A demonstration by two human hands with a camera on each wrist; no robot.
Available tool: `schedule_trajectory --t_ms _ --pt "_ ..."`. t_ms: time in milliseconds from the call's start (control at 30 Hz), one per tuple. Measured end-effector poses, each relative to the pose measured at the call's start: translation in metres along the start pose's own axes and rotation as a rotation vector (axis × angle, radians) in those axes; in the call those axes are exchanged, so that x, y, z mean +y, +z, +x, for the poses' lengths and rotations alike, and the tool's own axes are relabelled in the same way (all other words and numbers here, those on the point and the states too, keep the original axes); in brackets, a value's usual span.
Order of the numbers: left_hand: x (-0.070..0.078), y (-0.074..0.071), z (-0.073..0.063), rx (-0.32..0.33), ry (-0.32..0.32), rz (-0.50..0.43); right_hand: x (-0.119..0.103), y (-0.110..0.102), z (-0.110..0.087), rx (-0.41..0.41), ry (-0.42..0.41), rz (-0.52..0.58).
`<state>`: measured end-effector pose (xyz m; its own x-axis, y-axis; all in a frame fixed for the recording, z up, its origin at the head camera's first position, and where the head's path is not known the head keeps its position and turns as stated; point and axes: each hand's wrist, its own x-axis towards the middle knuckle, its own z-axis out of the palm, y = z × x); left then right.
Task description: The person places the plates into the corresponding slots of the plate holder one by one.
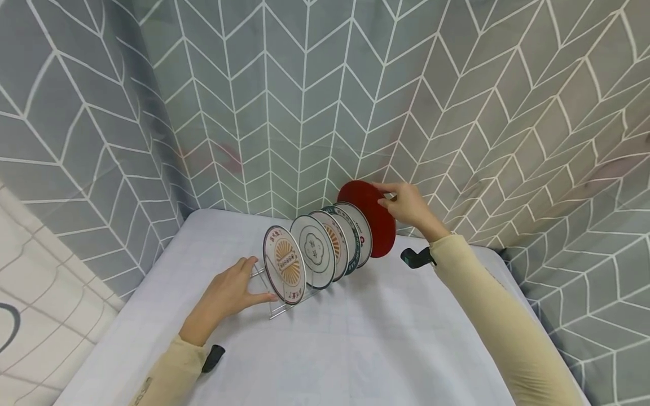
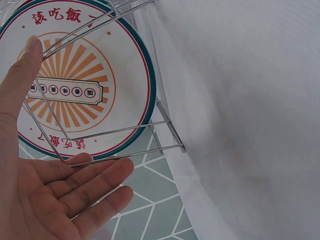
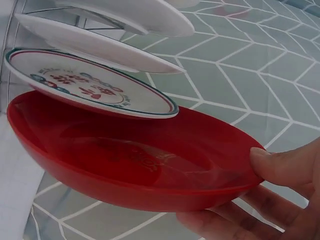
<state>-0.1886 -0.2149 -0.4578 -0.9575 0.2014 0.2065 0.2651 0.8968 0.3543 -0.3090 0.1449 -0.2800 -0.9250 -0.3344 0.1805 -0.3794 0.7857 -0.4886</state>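
On the white-covered table a wire dish rack (image 1: 280,312) holds several plates standing on edge. The near end plate (image 1: 284,265) is white with an orange sunburst; a white plate with grey print (image 1: 315,251) is behind it. At the rack's near end is my left hand (image 1: 231,290), its thumb and index finger gripping the end wires (image 2: 115,129) on both sides. My right hand (image 1: 408,208) pinches the rim of a red plate (image 1: 378,228) at the far end, thumb on the inner face and fingers underneath. The red plate leans beside a white plate with red print (image 3: 90,87).
A grey curtain with white zigzag lines (image 1: 315,113) hangs right behind the table and along both sides. White tablecloth (image 1: 345,349) spreads in front of the rack. Each wrist wears a small black camera (image 1: 416,258).
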Motion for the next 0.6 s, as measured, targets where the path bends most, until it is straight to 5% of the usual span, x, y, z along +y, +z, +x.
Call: schedule_trajectory --t_ms 333,600 --pt "-0.002 0.000 -0.002 -0.005 -0.010 -0.014 -0.005 0.031 0.000 -0.017 -0.095 -0.041" --pt "0.000 0.000 0.000 0.005 -0.001 -0.005 0.015 0.038 0.008 -0.029 -0.030 0.014"
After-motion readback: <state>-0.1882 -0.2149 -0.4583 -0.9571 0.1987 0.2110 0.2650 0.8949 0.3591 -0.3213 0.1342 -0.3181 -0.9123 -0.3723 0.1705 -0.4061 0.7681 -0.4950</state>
